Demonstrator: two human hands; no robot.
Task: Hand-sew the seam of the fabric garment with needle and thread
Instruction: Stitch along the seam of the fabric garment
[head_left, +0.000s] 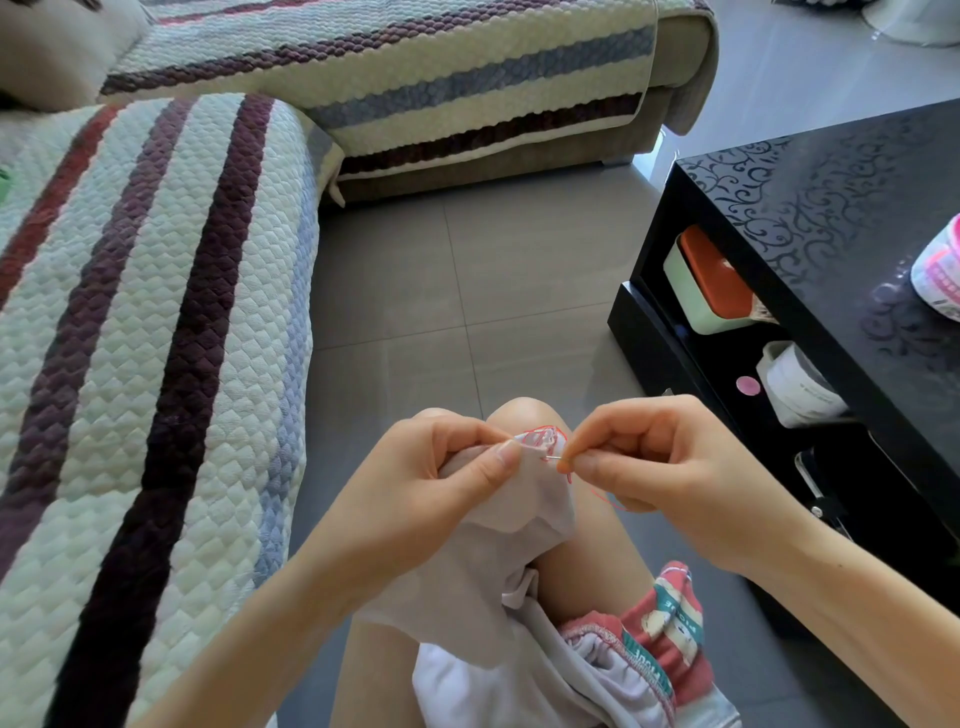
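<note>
Nearest to us, below both wrists, the pale lilac-grey garment (498, 561) lies bunched on the person's lap. A red and teal printed piece of cloth (670, 618) is crumpled just under the right forearm. From there the garment rises to the left hand (441, 467), whose fingers are curled round a gathered fold, with the thumb pressing the cloth against the forefinger near the edge being sewn. Just right of that thumb we see the seam (540, 439) with loops of coral-red stitching on it. The right hand (660, 457) faces the left one across a small gap, its thumb and forefinger pinching the needle (555, 458), whose thin metal tip points into the cloth at the seam; the other fingers are curled in. The red thread (602, 496) trails down from the pinch and curves under the right hand. Just beyond the hands a bare knee (519, 410) shows above the fabric, and past it is a grey tiled floor (467, 291). Left of the left hand runs a quilted sofa cover (156, 260) with dark purple and red stripes. Right of the right hand stands a glossy black table (831, 208); its open shelf holds an orange-lidded box (711, 280), and a pink and white container (940, 275) sits on top. Farthest off, beyond both hands, is another sofa section (415, 78).
</note>
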